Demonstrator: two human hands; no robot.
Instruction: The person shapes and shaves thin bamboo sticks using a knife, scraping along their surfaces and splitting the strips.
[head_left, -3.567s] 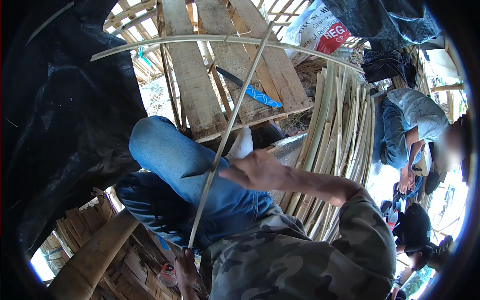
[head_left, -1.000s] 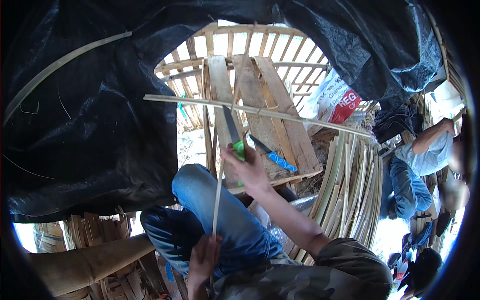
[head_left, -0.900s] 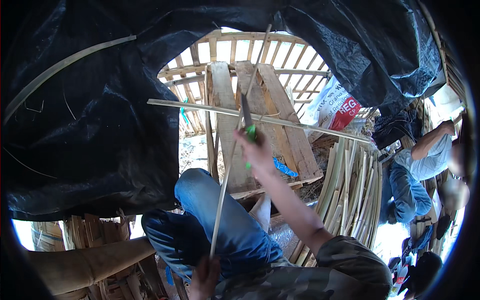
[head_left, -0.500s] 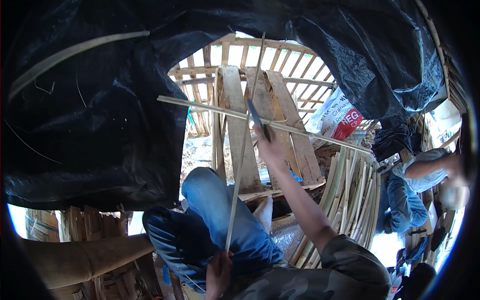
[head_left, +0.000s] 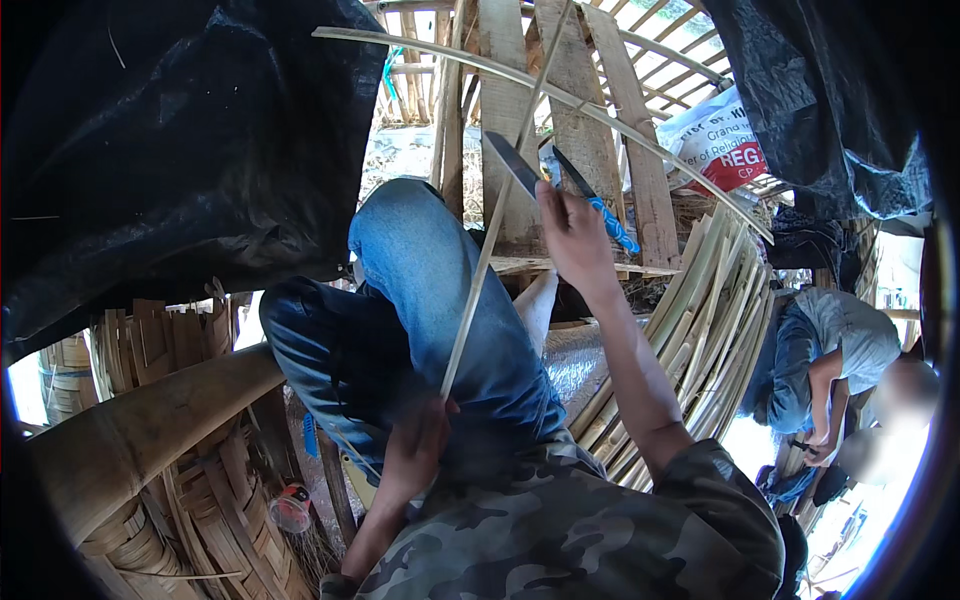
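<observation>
In my left hand point(head_left: 418, 445), near my lap, the near end of a long pale bamboo strip point(head_left: 487, 250) is gripped. That strip slants up and away past my bent knee. My right hand point(head_left: 580, 235) is closed round a knife whose dark blade point(head_left: 512, 165) lies against the strip; the handle is mostly hidden in my fingers. Just beyond that hand, a second knife with a blue patterned handle point(head_left: 617, 228) rests on the wooden planks point(head_left: 508, 60). Another bamboo strip point(head_left: 440, 50) crosses the first one farther out, over the planks.
Right of my forearm lies a stack of split bamboo point(head_left: 690, 320). Black plastic sheeting point(head_left: 190, 180) hangs at the left, above a thick bamboo pole point(head_left: 160, 430). A printed white and red sack point(head_left: 715, 140) stands behind. Another person point(head_left: 840, 340) sits bent over at the right.
The view has tilted down. My right hand and knife have come nearer along the strip, away from the crossing strip. The blue-handled knife now shows more fully. The other person's hands have lowered.
</observation>
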